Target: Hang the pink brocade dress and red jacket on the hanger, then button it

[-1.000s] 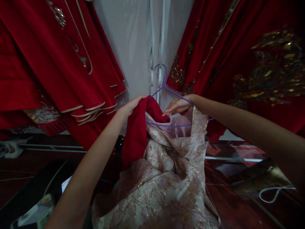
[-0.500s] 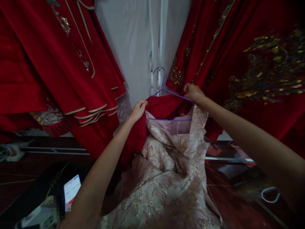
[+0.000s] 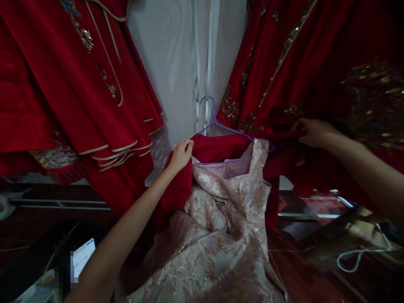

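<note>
Pale brocade dress point(image 3: 214, 244), gold-patterned, fills the centre foreground. Red garment point(image 3: 221, 148) lies behind its neckline, spread sideways. Purple wire hanger point(image 3: 213, 112) bears the dress's right strap. Left hand point(image 3: 182, 155) grips the garment at the hanger's left shoulder; right hand point(image 3: 314, 132) pinches its outstretched edge. Handling: best drawn evenly, without tugging the strap loose.

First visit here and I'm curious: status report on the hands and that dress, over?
Left hand and right hand spread wide, pinching red cloth. Metallic floral brocade dress on purple hanger. Gold-embellished red garments hang close beyond right hand.
</note>
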{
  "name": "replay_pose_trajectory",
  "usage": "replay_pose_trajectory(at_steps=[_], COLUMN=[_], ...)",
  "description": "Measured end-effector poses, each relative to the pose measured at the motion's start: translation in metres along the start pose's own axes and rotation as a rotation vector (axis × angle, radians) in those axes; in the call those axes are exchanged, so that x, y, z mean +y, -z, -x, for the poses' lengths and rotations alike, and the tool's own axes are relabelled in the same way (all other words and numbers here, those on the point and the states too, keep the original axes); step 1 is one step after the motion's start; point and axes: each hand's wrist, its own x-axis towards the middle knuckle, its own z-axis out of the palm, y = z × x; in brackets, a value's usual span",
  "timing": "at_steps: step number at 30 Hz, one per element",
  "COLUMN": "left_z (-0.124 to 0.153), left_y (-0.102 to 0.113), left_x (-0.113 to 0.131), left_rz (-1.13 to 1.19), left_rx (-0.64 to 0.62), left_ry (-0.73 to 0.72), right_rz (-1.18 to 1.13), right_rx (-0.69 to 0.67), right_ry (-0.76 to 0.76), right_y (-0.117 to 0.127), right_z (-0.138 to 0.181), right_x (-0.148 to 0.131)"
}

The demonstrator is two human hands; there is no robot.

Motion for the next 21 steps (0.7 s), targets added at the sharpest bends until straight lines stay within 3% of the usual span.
replay_pose_trajectory(at_steps=[2,5,7,9,12,14,18,21], left_z=[0.004,0.007,0.010,0.015,0.024,0.029,0.029,0.024], left_y=[0.003,0.004,0.002,-0.002,-0.009,-0.012,-0.010,0.000], left_x=[0.005,0.009,0.011,0.013,0.018,0.021,0.019,0.014], left_rz=[-0.032,-0.060,-0.109,-0.168,-0.252,-0.307,-0.402,-0.396], left_rx=[0.003,-0.003,0.004,0.016,0.017,0.021,0.048,-0.003], left_ry=[-0.003,0.009,0.023,0.024,0.006,0.001,0.021,-0.012], right_rz=[-0.029,-0.294,-0.519,-0.617,-0.573,-0.629,-0.739,-0.793], right_rx=[-0.117,-0.247,-0.224,-0.082,0.151,0.191,-0.088,-0.150], right_ry=[-0.060,0.098,0.231,0.277,0.177,0.195,0.491,0.557], right_y=[0.006,0.003,-0.009,-0.026,-0.054,-0.072,-0.100,-0.107], right_z=[0.018,0.044,0.057,0.063,0.066,0.073,0.108,0.128], right_x=[0.004,0.001,-0.007,-0.023,-0.064,-0.101,-0.174,-0.195])
